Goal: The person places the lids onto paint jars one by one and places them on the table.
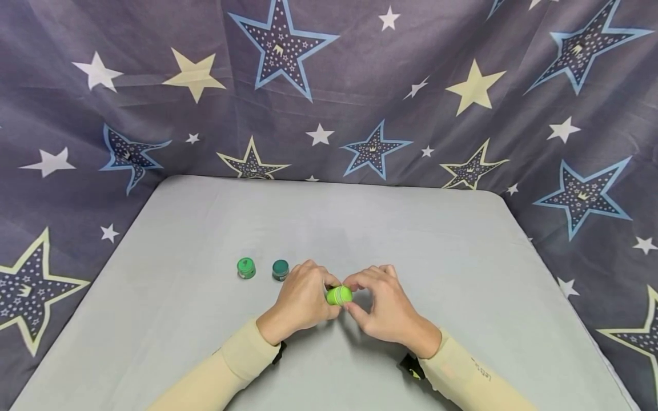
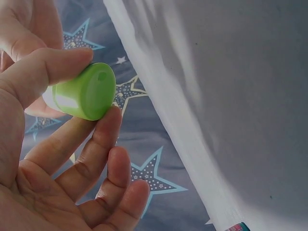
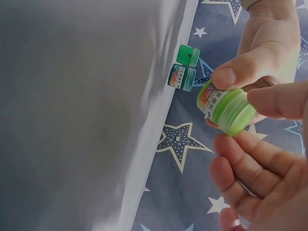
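A small lime-green paint jar is held on its side between both hands above the table. My left hand grips its solid base; in the left wrist view the thumb and fingertips pinch the rounded bottom. At the other end, my right hand has thumb and fingertips around the clear lid. A printed label wraps the jar's side in the right wrist view. The lid sits on the jar.
Left of the hands, a green paint jar and a dark teal paint jar stand upright on the grey-covered table. The teal one is close to my left hand. A star-patterned curtain hangs behind and around the table.
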Motion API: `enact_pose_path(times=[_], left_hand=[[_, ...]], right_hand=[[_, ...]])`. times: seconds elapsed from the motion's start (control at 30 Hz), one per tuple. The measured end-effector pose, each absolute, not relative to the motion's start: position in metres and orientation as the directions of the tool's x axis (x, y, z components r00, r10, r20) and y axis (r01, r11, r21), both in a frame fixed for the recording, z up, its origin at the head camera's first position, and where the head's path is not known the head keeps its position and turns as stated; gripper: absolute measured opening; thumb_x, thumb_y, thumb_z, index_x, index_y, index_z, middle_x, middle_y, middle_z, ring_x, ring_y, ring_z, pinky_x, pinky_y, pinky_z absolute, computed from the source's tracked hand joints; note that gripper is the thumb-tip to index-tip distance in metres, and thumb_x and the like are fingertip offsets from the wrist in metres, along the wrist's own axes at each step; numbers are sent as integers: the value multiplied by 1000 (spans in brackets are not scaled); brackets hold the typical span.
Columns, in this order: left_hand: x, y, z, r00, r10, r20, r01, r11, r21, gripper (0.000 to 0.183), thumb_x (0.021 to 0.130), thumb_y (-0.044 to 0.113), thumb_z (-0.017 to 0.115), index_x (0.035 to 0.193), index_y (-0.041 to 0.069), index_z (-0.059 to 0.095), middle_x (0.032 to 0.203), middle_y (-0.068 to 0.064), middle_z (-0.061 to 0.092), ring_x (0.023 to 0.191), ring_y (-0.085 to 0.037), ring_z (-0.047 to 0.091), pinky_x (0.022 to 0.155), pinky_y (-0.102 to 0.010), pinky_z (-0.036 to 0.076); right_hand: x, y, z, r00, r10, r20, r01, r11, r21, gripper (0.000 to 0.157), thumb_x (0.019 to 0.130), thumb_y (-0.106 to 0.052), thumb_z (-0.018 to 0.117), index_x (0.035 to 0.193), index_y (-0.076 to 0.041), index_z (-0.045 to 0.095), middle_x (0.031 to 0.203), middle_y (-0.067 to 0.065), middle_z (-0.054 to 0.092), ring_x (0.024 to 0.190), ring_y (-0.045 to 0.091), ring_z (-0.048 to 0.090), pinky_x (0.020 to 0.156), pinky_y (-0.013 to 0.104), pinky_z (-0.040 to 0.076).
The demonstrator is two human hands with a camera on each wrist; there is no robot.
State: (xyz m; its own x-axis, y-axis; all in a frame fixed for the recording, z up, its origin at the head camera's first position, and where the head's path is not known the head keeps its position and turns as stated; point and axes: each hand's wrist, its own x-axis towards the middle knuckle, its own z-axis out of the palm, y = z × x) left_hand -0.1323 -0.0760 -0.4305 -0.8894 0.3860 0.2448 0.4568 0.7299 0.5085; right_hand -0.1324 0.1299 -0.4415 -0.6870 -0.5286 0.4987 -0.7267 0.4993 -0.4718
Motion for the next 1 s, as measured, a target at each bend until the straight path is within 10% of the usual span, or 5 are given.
enact_pose_path(times=[1.0], left_hand=[[-134, -76, -427, -891, 394, 227, 454, 735, 504, 22, 66, 18, 92, 86, 19, 82, 81, 9, 71, 78, -11, 51, 79, -33, 42]], right_hand=[[-134, 126, -440, -762, -456, 460, -641, 632, -434, 28, 89, -37, 80, 72, -21, 65, 66, -16, 55, 61, 9, 50, 73, 32, 32]])
